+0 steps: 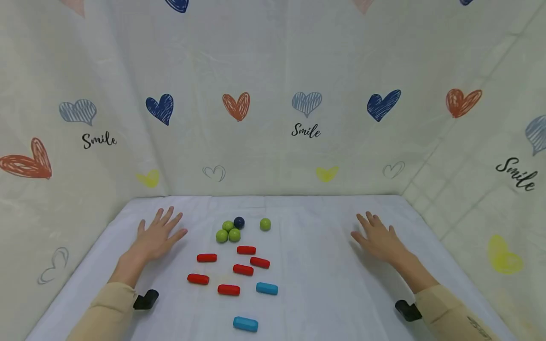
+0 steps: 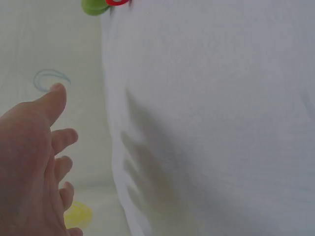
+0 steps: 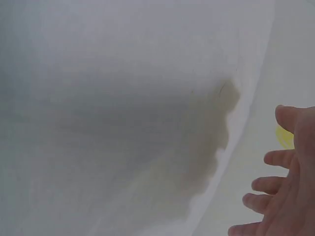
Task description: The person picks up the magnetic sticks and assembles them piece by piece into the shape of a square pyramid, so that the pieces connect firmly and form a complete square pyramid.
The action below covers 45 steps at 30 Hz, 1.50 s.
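My left hand (image 1: 155, 239) hovers over the left side of the white table (image 1: 315, 284), fingers spread and holding nothing. Over the right side my right hand (image 1: 379, 239) is likewise spread, with nothing in it. Between them, nearer the left hand, several green balls (image 1: 222, 236) and one dark blue ball (image 1: 239, 222) lie at the back; a single green ball (image 1: 265, 224) sits apart to the right. In front of the balls are several red sticks (image 1: 206, 257). Two blue sticks, one at mid-table (image 1: 267, 288) and one nearer (image 1: 245, 324), lie closest to me.
A pale curtain (image 1: 273, 151) printed with hearts and "Smile" hangs behind the table and along both sides. Black straps (image 1: 146, 300) show at both wrists, by the beige sleeves (image 1: 102, 308). In the left wrist view, a green ball (image 2: 93, 6) shows at the top edge.
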### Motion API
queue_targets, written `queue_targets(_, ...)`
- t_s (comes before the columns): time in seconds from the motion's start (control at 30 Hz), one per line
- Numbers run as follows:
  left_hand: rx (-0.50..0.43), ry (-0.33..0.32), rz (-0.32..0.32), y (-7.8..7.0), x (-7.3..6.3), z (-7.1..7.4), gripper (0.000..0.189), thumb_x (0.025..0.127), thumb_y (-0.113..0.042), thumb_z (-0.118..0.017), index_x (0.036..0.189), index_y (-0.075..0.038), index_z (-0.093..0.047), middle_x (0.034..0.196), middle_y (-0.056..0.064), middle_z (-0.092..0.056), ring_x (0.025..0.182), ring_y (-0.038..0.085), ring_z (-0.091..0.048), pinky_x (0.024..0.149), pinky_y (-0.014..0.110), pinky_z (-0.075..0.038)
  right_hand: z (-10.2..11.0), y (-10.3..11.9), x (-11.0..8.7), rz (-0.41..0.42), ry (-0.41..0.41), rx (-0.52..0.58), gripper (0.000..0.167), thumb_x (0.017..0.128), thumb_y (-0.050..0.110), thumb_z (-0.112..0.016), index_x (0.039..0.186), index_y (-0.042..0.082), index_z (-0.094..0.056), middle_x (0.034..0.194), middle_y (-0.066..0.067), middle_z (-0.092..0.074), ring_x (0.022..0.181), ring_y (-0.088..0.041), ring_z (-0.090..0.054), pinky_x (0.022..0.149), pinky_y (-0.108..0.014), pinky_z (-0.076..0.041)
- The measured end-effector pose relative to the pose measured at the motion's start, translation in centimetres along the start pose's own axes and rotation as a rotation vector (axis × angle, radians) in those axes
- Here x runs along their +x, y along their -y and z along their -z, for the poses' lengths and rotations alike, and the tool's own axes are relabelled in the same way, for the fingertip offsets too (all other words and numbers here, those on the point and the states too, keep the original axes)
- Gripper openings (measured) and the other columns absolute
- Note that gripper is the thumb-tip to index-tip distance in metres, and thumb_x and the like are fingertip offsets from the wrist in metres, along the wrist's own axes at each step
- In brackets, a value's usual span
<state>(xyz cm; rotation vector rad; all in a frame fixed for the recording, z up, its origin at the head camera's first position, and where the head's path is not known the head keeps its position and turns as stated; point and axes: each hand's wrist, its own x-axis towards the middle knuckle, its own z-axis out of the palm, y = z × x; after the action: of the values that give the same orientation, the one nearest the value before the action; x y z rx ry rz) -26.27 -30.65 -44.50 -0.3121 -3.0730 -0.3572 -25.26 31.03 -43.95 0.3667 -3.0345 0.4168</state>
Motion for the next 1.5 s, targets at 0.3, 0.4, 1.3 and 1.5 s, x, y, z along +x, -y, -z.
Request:
queue_targets(0.3, -0.027, -0.113, -0.079, -4.1, -0.3, 0.5, 0.061, 0.101, -0.045, -0.060, 0.149, -0.009, -0.052, 0.160, 0.027, -0.031, 0.146, 0.049, -0.025, 0.109, 0.077, -0.012, -0.2, 3.4, 1.8, 0.170, -0.106, 0.169, 0.040, 0.101, 0.016, -0.065, 0.131, -0.009, -0.058, 0.131, -0.030, -0.060, 0.123, -0.048, -0.056, 0.101, -0.061, -0.044)
queue_targets(0.4, -0.043, -0.153, -0.119, -5.7, -0.5, 0.3, 0.051, 0.099, -0.038, -0.067, 0.141, -0.010, -0.060, 0.151, 0.025, -0.043, 0.138, 0.047, -0.038, 0.107, 0.074, -0.022, -0.5, 4.5, 2.6, 0.216, -0.112, 0.226, 0.034, 0.099, 0.012, -0.067, 0.126, -0.007, -0.062, 0.124, -0.025, -0.065, 0.115, -0.044, -0.061, 0.097, -0.058, -0.048)
queue_targets(1.3, -0.225, 0.026, -0.285, -15.3, 0.2, -3.6, 0.024, 0.091, -0.008, -0.079, 0.114, -0.009, -0.076, 0.102, -0.001, -0.072, 0.095, 0.018, -0.065, 0.083, 0.033, -0.058, -4.5, 15.2, 8.7, 0.184, 0.104, 0.597, 0.029, 0.097, 0.006, -0.068, 0.124, -0.003, -0.064, 0.123, -0.019, -0.066, 0.112, -0.032, -0.064, 0.099, -0.048, -0.051)
queue_targets(1.5, -0.200, 0.055, -0.301, -15.9, 0.6, -3.8, 0.023, 0.092, -0.008, -0.078, 0.115, -0.008, -0.076, 0.101, -0.001, -0.073, 0.090, 0.015, -0.064, 0.082, 0.031, -0.058, -5.9, 17.0, 9.8, 0.139, 0.126, 0.630, 0.033, 0.096, 0.006, -0.069, 0.128, 0.000, -0.063, 0.127, -0.014, -0.065, 0.116, -0.033, -0.063, 0.097, -0.044, -0.053)
